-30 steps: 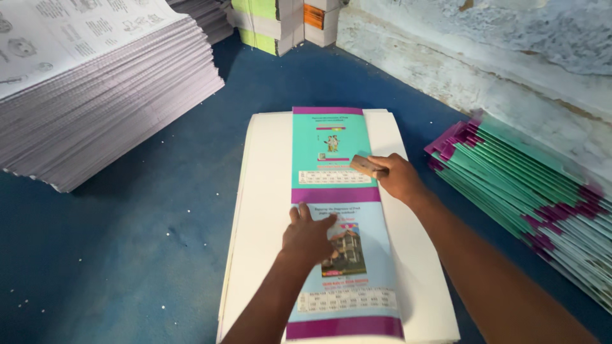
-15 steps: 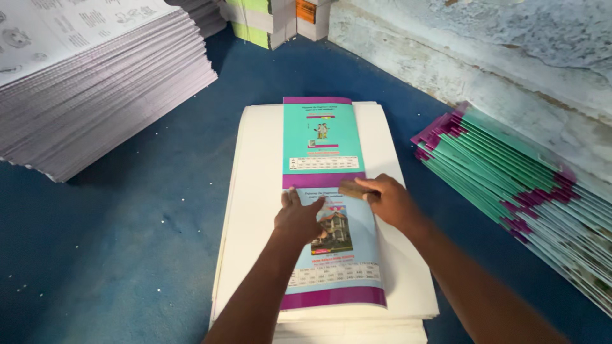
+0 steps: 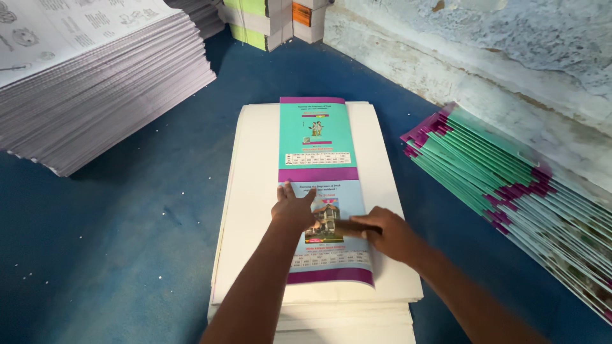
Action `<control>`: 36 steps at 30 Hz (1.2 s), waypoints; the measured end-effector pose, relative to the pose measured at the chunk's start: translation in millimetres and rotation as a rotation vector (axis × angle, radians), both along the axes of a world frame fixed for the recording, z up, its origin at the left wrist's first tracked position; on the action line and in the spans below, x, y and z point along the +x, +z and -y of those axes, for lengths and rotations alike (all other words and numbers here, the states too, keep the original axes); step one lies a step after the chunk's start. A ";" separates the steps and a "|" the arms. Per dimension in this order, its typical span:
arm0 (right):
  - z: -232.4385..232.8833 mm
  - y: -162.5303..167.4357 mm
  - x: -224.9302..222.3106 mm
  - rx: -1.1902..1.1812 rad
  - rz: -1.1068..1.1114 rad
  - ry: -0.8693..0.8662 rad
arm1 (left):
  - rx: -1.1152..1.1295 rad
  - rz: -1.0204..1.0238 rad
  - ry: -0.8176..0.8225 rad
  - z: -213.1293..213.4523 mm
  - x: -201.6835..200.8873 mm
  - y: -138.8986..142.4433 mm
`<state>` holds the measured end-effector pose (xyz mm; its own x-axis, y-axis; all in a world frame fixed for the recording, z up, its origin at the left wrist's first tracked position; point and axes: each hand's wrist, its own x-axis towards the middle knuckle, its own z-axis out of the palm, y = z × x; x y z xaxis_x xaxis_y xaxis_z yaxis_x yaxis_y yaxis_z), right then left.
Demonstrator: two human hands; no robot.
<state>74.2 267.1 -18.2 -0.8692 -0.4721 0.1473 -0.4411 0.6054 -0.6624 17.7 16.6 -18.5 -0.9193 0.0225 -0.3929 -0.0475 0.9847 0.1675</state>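
Head view: we see a long printed cover sheet, teal upper panel, pale blue lower panel with a house picture, purple bands at the top edge, middle and bottom. It lies flat on a white paper stack on the blue floor, long axis running away from us, teal end far. Left hand presses flat, fingers spread, gripping nothing. Right hand has its fingers closed around a small brown block on the sheet.

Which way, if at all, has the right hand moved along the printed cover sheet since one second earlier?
Yes. The right hand has slid toward the person, from the purple middle band down to the lower panel's house picture.
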 end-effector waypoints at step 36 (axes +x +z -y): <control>-61.6 -9.6 66.0 -0.157 0.296 -0.329 | 0.049 0.034 0.012 -0.8 8.2 2.9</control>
